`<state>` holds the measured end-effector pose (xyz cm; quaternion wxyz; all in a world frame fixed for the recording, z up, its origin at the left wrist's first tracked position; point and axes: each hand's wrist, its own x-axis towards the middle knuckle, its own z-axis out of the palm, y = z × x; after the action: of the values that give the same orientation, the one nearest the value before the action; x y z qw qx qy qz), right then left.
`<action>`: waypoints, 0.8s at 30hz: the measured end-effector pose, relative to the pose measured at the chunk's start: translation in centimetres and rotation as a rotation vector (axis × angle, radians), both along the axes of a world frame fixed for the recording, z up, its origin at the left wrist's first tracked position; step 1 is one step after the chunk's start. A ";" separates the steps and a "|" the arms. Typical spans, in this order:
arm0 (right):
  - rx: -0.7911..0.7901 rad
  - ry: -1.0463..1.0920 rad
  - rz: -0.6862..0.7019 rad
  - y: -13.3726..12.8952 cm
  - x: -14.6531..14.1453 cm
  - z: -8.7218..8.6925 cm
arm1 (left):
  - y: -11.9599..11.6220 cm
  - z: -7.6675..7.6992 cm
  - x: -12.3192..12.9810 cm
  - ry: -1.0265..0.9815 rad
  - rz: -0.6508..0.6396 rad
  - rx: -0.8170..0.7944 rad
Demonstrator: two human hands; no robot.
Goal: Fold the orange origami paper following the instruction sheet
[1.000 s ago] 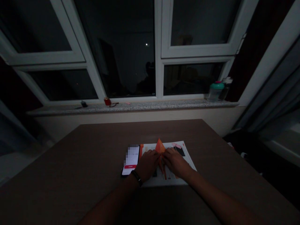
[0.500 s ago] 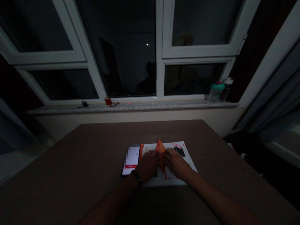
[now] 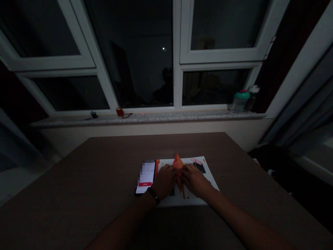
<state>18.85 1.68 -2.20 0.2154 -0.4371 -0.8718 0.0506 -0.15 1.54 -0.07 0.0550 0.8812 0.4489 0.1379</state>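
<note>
A piece of folded orange paper point(image 3: 178, 162), diamond-shaped with a pointed top, lies over a printed booklet point(image 3: 166, 202). My left hand point(image 3: 166, 180) grips its left edge, fingers closed. On the opposite edge, my right hand point(image 3: 195, 178) has its fingers bent and pressed on the paper. Both hands' fingertips nearly meet at the paper's middle and hide part of it. A dark band point(image 3: 153, 195) circles my left wrist.
Left of the booklet lies a phone point(image 3: 147, 177) with a lit screen. A pink object point(image 3: 196, 161) rests on the booklet's upper right. Along the granite windowsill point(image 3: 161, 118) stand a small red jar point(image 3: 119, 111) and a teal-lidded bottle point(image 3: 240, 100).
Both hands stay on the orange paper. My left hand and wrist have shifted very slightly to the right; the paper has hardly moved.
</note>
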 end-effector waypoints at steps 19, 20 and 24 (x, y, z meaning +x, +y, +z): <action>-0.114 0.011 0.078 -1.5 1.0 2.0 | -1.5 0.9 -0.9 -0.033 -0.111 -0.015; -0.121 0.012 0.089 -1.6 1.0 2.1 | -1.5 0.9 -1.0 -0.034 -0.117 -0.019; -0.137 0.030 0.130 -1.4 1.5 2.6 | -1.6 1.0 -1.2 -0.059 -0.131 -0.045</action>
<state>20.30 0.24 0.37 0.1944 -0.3926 -0.8894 0.1304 -1.40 -0.01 0.90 0.0971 0.9027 0.3914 0.1498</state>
